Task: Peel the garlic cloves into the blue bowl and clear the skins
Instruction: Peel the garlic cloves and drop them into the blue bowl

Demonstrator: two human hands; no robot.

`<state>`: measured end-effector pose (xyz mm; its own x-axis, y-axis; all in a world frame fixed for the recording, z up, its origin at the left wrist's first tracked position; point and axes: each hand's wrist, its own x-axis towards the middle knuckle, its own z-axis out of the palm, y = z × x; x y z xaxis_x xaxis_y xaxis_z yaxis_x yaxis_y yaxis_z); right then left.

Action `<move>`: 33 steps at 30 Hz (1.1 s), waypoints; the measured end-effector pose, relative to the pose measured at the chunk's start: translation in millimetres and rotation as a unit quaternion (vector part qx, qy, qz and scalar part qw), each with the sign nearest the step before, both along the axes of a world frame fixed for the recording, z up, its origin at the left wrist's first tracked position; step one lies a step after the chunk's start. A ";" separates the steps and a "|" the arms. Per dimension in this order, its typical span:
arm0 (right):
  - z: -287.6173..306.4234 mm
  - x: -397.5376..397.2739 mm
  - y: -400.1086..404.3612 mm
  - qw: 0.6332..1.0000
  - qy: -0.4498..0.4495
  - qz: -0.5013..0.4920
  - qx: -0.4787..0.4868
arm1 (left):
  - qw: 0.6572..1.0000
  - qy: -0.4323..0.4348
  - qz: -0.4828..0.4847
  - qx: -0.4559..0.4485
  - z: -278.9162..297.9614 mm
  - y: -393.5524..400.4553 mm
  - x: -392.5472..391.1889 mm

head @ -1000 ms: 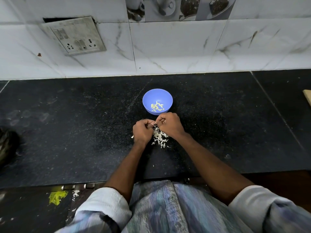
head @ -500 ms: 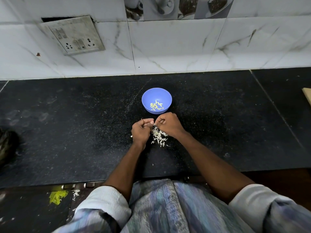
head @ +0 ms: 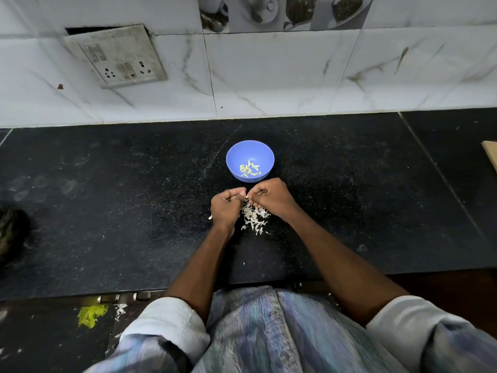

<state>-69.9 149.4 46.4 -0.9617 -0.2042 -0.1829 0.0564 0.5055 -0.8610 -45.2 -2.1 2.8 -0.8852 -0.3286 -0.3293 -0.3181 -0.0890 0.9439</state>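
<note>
Meeting just in front of the blue bowl point(head: 250, 160), the left hand point(head: 225, 208) and right hand point(head: 270, 197) come together thumb to thumb over the black surface point(head: 107, 211). Both sets of fingers are curled in tight, pinching a garlic clove point(head: 246, 196) of which only a pale sliver shows in the gap where the fingertips meet; the rest is hidden inside the hands. Directly beneath that gap, and spreading toward the person, lies a heap of white skins point(head: 254, 218), partly tucked under the right hand. One stray flake sits just left of the left hand. Peeled cloves point(head: 249, 169) lie at the bottom of the bowl, which stands just beyond the knuckles, apart from them. A switch plate point(head: 115, 55) is set in the tiled wall behind.
</note>
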 end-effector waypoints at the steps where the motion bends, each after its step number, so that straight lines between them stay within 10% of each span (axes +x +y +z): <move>1: 0.1 -0.1 0.1 1.000 0.002 0.002 0.000 | 1.000 0.000 0.000 -0.001 0.3 0.0 0.3; 20: -3.7 -1.9 -7.1 0.990 0.068 0.031 0.121 | 0.998 -0.021 0.063 -0.010 0.1 10.5 2.4; 33: -5.4 1.0 -10.1 0.999 -0.012 0.025 0.030 | 0.995 -0.037 0.011 0.088 8.6 7.9 7.1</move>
<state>-68.9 139.3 41.0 -0.9457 -0.2400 -0.2192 0.0501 0.5585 -0.8280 -38.1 5.8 11.4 -0.8497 -0.2785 -0.4477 -0.3824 -0.2589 0.8870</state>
